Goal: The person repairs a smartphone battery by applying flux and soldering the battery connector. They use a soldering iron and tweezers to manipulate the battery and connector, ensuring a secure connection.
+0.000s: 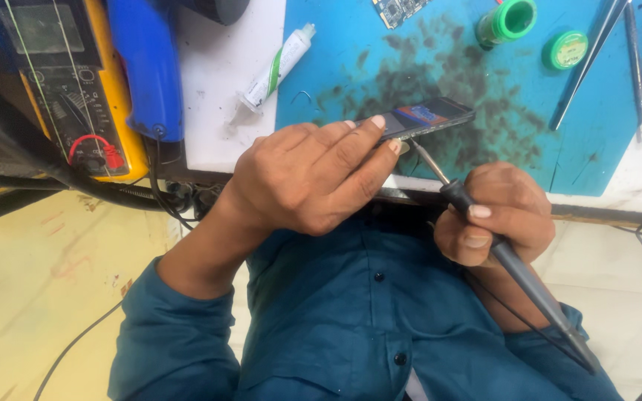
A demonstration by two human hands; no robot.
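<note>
A: Two hands at work. Going left to right: yellow multimeter [76,89] at the far left of the tabletop [224,96], a blue tool body [146,67] beside it, a white tube [276,67] lying on the white board.

B: And the left hand [306,178]?

A: Curled over the near end of the dark phone [429,119], fingers [362,137] closed on its edge. The phone sits tilted at the front of the stained blue mat [603,156], far end toward the mat, near end raised in the grip.

B: Right hand [495,215]?

A: Fingers wrapped narrow around a black probe [514,267], thumb on the shaft. The metal tip points up-left and meets the phone's near edge just beside the left fingertips. Exact contact spot is hidden.

B: Doing it well, in your view?

A: I judge a firm pinch on the phone and a light, steady tip matter most; slipping could scratch. Further right: green pots [510,18], tweezers [585,70], untouched.
</note>
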